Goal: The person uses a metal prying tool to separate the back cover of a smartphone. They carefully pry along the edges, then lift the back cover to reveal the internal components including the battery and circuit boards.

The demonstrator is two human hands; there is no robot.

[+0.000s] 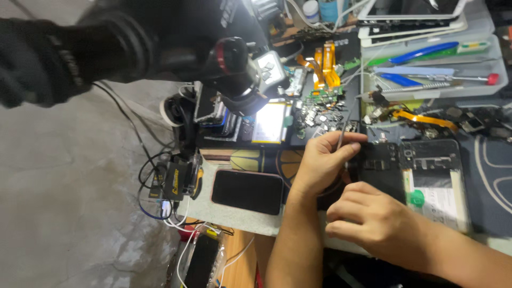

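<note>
Pinching thin tweezers (344,125) between thumb and fingers, the left hand (322,160) works over the opened phone (421,170) on the cluttered bench mat (490,176); the right hand (368,216), fingers curled, rests against the phone's near edge beside a dark phone (247,191).

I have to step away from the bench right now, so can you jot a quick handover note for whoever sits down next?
Left hand: pinches thin tweezers, tips down at the opened phone.
Right hand: fingers curled, resting at the phone's near edge, holding nothing visible.
Done: back is off, the insides exposed.
Left: phone not yet closed up; loose small parts lie behind it, a dark phone lies face up to the left.
</note>
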